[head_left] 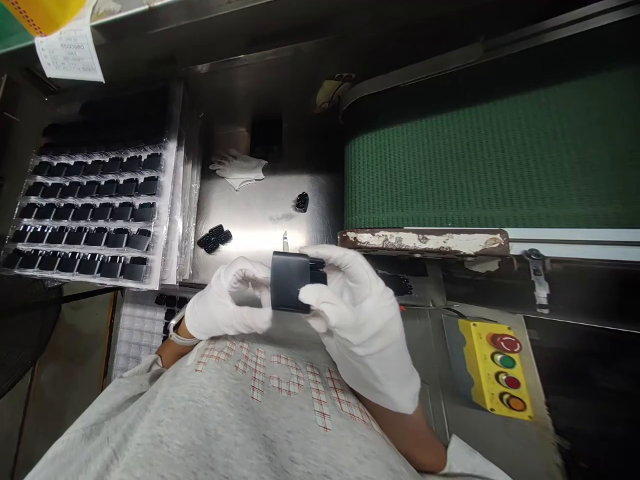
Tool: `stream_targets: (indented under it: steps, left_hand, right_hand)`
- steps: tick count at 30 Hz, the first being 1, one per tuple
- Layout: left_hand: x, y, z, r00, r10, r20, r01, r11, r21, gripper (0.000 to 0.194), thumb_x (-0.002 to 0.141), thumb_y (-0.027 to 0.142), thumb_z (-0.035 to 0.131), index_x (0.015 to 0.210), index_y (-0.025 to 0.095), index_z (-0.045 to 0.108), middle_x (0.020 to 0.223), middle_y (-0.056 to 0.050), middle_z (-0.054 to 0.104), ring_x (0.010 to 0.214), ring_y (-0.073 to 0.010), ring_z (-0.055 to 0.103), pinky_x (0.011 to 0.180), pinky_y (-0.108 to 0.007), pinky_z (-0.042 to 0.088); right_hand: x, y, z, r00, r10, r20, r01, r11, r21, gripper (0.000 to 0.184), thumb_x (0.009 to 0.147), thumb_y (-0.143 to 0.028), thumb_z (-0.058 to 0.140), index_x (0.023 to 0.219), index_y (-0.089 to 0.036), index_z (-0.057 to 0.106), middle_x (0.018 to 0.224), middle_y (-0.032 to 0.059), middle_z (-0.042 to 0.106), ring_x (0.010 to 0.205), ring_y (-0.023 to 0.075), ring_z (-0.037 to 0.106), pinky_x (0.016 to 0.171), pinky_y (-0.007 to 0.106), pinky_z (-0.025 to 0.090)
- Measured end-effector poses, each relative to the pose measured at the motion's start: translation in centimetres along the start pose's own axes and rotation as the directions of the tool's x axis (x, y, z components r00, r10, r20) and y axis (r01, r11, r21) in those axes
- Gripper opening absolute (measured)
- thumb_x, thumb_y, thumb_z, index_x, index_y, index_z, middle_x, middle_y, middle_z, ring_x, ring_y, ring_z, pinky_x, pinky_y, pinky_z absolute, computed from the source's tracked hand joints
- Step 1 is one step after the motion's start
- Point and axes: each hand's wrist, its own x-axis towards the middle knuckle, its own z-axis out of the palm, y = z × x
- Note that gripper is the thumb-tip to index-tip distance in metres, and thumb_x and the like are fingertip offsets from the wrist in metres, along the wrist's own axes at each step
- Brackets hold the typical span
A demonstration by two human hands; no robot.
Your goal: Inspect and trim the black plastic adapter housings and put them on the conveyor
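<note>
Two gloved hands, left hand (227,303) at 9 o'clock and right hand (360,313) at 3 o'clock, close their fingers on the edges of a black plastic part (290,290), apparently light, rigid and smooth, above the steel table (260,207).

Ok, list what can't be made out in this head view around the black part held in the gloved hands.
- Black part: its right end is covered by the right hand; its underside faces away.
- Left hand: its fingertips behind the part are hidden.
- Paper label: print too small to read.
- Tray of black parts: far rows lost in shadow.
- Small black piece on the steel table: too small to identify.
</note>
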Motion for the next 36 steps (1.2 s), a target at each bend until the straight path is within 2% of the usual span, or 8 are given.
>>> stream_targets:
  steps: [4,9,14,20,23,25,30,36]
  left_hand:
    - [0.1,0.7,0.5,0.993,-0.095,-0.073,0.1,0.992,0.073,0.03,0.089,0.049,0.057,0.086,0.019,0.059,0.075,-0.003,0.068,0.065,-0.0135,0.064,0.066,-0.028,0.054]
    - [-0.2,1.1,1.3,0.965,-0.235,-0.119,0.242,0.969,0.051,0.032,0.089,0.05,0.056,0.082,0.019,0.053,0.062,0.001,0.059,0.049,-0.0083,0.05,0.049,-0.022,0.044]
    - [-0.3,1.9,1.5,0.94,-0.312,-0.139,0.334,0.927,0.173,0.033,0.089,0.045,0.057,0.072,0.02,0.044,0.056,0.005,0.047,0.049,-0.0068,0.042,0.048,-0.02,0.039]
    - [0.4,2.8,1.9,0.989,0.003,-0.148,0.078,0.838,0.54,0.04,0.075,0.031,0.073,0.062,0.02,0.037,0.05,0.01,0.031,0.044,-0.0042,0.028,0.042,-0.02,0.025]
    - [0.8,3.0,2.3,0.97,0.176,-0.17,-0.03,0.775,0.631,0.047,0.073,0.027,0.074,0.058,0.021,0.029,0.05,0.01,0.026,0.045,-0.0042,0.027,0.043,-0.021,0.023]
    - [1.0,3.0,2.5,0.959,0.195,-0.206,-0.022,0.776,0.63,0.047,0.081,0.024,0.066,0.057,0.02,0.026,0.05,0.009,0.024,0.044,-0.005,0.025,0.044,-0.023,0.024]
    - [0.6,2.9,2.6,0.962,0.0,-0.275,0.13,0.881,0.455,0.045,0.098,0.027,0.042,0.056,0.02,0.026,0.049,0.005,0.026,0.043,-0.0073,0.028,0.043,-0.027,0.026]
    - [0.2,2.7,2.7,0.924,-0.244,-0.296,0.317,0.919,0.233,0.048,0.099,0.043,0.041,0.058,0.02,0.03,0.05,0.004,0.03,0.043,-0.0075,0.031,0.041,-0.026,0.029]
  right_hand:
    - [-0.2,0.7,-0.5,0.985,-0.172,0.016,0.173,0.982,-0.076,0.024,0.072,-0.017,0.063,0.094,-0.024,0.057,0.068,-0.0015,0.065,0.055,0.016,0.062,0.049,0.031,0.055]
    - [-0.9,1.3,-0.7,0.971,-0.238,-0.003,0.234,0.958,-0.165,0.029,0.07,-0.01,0.062,0.097,-0.023,0.062,0.083,0.0022,0.07,0.068,0.0179,0.068,0.058,0.031,0.061]
    - [-1.3,1.7,-0.9,0.906,-0.422,0.022,0.412,0.87,-0.273,0.033,0.069,-0.007,0.064,0.097,-0.023,0.063,0.094,0.0027,0.07,0.087,0.0182,0.069,0.078,0.032,0.062]
    - [-1.3,2.2,-1.1,0.816,-0.573,0.082,0.561,0.747,-0.358,0.033,0.071,-0.01,0.067,0.101,-0.024,0.06,0.095,0.0041,0.066,0.089,0.0186,0.067,0.076,0.032,0.06]
    - [-1.2,2.4,-1.0,0.787,-0.606,0.118,0.601,0.709,-0.369,0.035,0.069,-0.008,0.065,0.1,-0.025,0.058,0.093,0.0031,0.065,0.084,0.0176,0.066,0.072,0.031,0.058]
    - [-1.2,2.5,-0.8,0.788,-0.605,0.116,0.602,0.717,-0.352,0.035,0.068,-0.006,0.064,0.097,-0.024,0.058,0.09,0.0025,0.065,0.082,0.0167,0.065,0.068,0.029,0.056]
    - [-1.2,2.9,-0.4,0.841,-0.536,0.065,0.529,0.794,-0.299,0.031,0.069,-0.008,0.064,0.095,-0.023,0.057,0.091,0.0034,0.063,0.083,0.0161,0.064,0.069,0.029,0.056]
    - [-1.2,3.0,-0.4,0.828,-0.558,0.055,0.555,0.803,-0.218,0.034,0.066,-0.002,0.063,0.092,-0.024,0.057,0.086,0.0011,0.062,0.08,0.0143,0.063,0.066,0.027,0.055]
